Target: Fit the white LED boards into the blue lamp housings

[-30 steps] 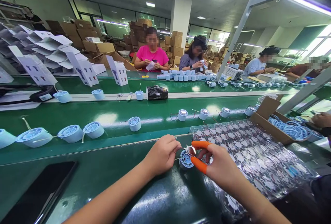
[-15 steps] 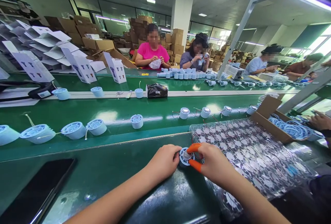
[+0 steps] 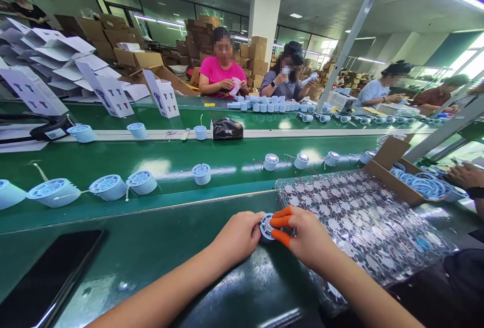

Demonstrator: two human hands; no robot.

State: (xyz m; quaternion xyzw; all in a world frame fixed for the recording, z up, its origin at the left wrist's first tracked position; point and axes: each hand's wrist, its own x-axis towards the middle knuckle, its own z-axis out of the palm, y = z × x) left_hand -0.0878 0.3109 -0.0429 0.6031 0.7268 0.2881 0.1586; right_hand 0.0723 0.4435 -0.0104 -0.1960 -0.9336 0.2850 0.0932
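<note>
The left hand [image 3: 237,234] and the right hand [image 3: 305,234] are close together at the bottom middle, and both hold a small blue round case [image 3: 266,227]. The case sits right between them, just above the dark green bench [image 3: 212,287]. The left fingers [image 3: 254,222] wrap its left edge. The right hand wears orange finger caps [image 3: 280,222], and they press on its right side, so the grip is narrow and holds the case tight. A shiny silver disc [image 3: 267,225] sits in the middle of the case. A black phone [image 3: 49,277] lies at the lower left. A clear plastic sheet of small parts [image 3: 359,222] lies just right of the right hand. Past it, at the right, is a cardboard box [image 3: 397,176] of blue rings, with another person's hand [image 3: 467,175] near it. Blue cases [image 3: 109,187] stand in a row on the green belt [image 3: 227,186]. Far off, three people [image 3: 221,73] sit working, with brown boxes [image 3: 200,30] stacked behind them at the upper left.
</note>
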